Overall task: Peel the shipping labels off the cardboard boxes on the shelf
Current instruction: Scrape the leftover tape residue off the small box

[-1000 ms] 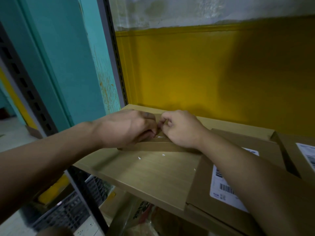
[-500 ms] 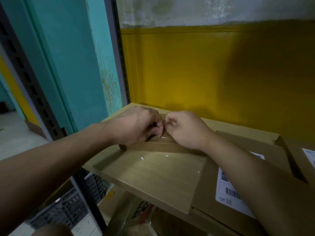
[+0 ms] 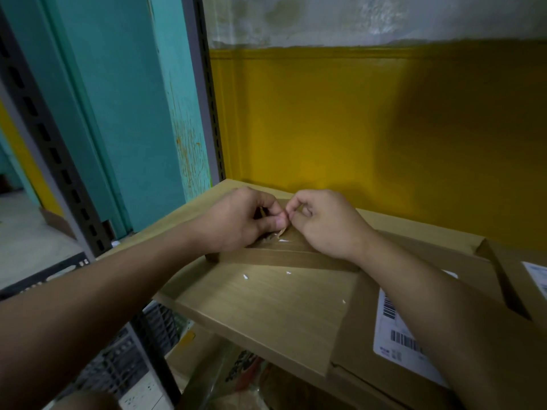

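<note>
Both hands work on top of the flat cardboard box (image 3: pixel 284 257) at the shelf's (image 3: pixel 266 309) back-left corner. Left hand (image 3: pixel 239 220): thumb & forefinger grip pinches a thin torn label strip (image 3: pixel 281 231), which hangs just under the thumb tip, over the box top. Right hand (image 3: pixel 328 223): fingers curled, tips touching the left thumb; can't tell if its grip holds anything. White paper bits (image 3: pixel 245 276) lie on the shelf in front. A 2nd box (image 3: pixel 361 335) to the right carries a barcode shipping label (image 3: pixel 396 338), partly under the right forearm.
</note>
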The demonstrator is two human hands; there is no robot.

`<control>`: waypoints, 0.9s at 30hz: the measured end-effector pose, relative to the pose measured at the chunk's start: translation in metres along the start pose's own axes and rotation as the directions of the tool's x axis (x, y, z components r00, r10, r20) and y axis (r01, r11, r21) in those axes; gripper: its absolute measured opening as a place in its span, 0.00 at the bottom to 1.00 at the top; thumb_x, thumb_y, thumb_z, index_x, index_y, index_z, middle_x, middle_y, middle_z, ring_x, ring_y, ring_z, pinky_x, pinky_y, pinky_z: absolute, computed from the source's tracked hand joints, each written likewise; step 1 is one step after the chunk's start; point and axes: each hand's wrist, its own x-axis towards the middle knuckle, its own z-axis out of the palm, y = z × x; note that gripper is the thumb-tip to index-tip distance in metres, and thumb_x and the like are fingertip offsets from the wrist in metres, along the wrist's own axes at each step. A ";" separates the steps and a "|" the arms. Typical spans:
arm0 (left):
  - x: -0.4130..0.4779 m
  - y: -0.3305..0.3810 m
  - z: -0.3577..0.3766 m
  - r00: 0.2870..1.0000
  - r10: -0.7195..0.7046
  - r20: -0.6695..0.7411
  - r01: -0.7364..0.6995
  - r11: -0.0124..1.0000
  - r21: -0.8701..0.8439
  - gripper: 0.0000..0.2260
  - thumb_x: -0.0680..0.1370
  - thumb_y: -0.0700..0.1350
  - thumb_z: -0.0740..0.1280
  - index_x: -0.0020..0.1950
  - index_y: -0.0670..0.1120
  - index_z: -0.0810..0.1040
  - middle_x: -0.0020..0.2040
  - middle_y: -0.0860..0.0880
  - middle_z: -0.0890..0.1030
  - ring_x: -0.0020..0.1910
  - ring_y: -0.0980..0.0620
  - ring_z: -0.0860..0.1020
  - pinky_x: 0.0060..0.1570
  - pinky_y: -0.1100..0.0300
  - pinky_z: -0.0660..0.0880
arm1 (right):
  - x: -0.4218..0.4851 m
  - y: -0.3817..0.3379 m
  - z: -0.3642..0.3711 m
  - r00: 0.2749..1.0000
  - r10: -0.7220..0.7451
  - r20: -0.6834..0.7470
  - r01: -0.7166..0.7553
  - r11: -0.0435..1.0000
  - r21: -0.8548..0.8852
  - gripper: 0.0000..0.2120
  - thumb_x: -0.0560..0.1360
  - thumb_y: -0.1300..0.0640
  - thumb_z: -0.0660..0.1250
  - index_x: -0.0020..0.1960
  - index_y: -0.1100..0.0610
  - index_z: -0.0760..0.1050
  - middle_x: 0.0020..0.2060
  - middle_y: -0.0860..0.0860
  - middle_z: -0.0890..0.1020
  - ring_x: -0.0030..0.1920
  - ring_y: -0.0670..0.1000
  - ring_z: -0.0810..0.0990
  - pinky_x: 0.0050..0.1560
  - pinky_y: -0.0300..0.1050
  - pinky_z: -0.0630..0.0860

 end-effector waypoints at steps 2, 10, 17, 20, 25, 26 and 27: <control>-0.002 0.003 -0.001 1.000 0.001 0.007 -0.001 1.000 -0.002 0.03 0.77 0.47 0.69 0.45 0.55 0.80 0.42 0.56 0.83 0.42 0.61 0.79 0.43 0.68 0.75 | 0.001 0.000 0.000 1.000 0.012 -0.003 -0.012 1.000 0.012 0.06 0.75 0.58 0.65 0.40 0.50 0.76 0.22 0.46 0.71 0.24 0.45 0.66 0.28 0.43 0.60; -0.028 0.010 0.005 0.991 0.051 -0.127 -0.050 0.999 0.014 0.03 0.76 0.43 0.70 0.46 0.51 0.82 0.42 0.61 0.78 0.46 0.64 0.76 0.44 0.70 0.72 | 0.002 0.003 0.003 0.999 0.033 -0.036 -0.032 0.999 0.032 0.07 0.75 0.58 0.65 0.40 0.50 0.77 0.19 0.45 0.70 0.22 0.44 0.66 0.28 0.41 0.58; -0.033 0.011 0.006 0.983 0.004 -0.182 -0.001 1.000 0.016 0.04 0.77 0.45 0.69 0.50 0.54 0.81 0.46 0.60 0.80 0.48 0.63 0.76 0.53 0.58 0.76 | 0.001 0.002 0.003 0.999 0.028 -0.030 -0.027 0.999 0.039 0.07 0.75 0.58 0.66 0.40 0.50 0.78 0.21 0.45 0.69 0.24 0.44 0.66 0.28 0.40 0.60; -0.032 0.013 0.005 0.982 -0.006 -0.189 0.024 0.996 0.091 0.07 0.77 0.50 0.68 0.53 0.54 0.80 0.48 0.57 0.80 0.47 0.61 0.77 0.51 0.56 0.77 | 0.000 0.001 0.002 1.000 0.022 -0.021 -0.021 0.999 0.042 0.07 0.75 0.58 0.66 0.40 0.50 0.78 0.22 0.45 0.70 0.24 0.44 0.66 0.29 0.41 0.61; -0.027 0.028 0.010 0.967 -0.184 -0.177 0.217 0.957 0.190 0.16 0.69 0.65 0.69 0.42 0.52 0.78 0.39 0.53 0.80 0.38 0.55 0.77 0.39 0.54 0.78 | 0.001 0.001 0.002 1.000 0.029 0.002 -0.029 0.998 0.053 0.07 0.76 0.58 0.65 0.40 0.51 0.78 0.23 0.45 0.71 0.24 0.44 0.67 0.28 0.42 0.63; -0.026 0.031 0.012 0.962 -0.194 -0.192 0.235 0.947 0.218 0.15 0.70 0.63 0.70 0.42 0.52 0.78 0.39 0.52 0.80 0.39 0.54 0.78 0.39 0.54 0.77 | 0.001 0.001 0.003 1.000 0.028 0.005 -0.028 0.998 0.052 0.07 0.75 0.58 0.65 0.41 0.51 0.78 0.22 0.45 0.71 0.24 0.44 0.67 0.28 0.43 0.62; -0.024 0.032 0.014 0.959 -0.193 -0.207 0.241 0.940 0.242 0.13 0.72 0.60 0.71 0.41 0.51 0.78 0.40 0.52 0.80 0.40 0.52 0.78 0.40 0.55 0.77 | 0.001 0.001 0.003 1.000 0.026 0.006 -0.027 0.998 0.051 0.07 0.75 0.59 0.65 0.41 0.52 0.79 0.22 0.45 0.71 0.24 0.45 0.67 0.28 0.42 0.62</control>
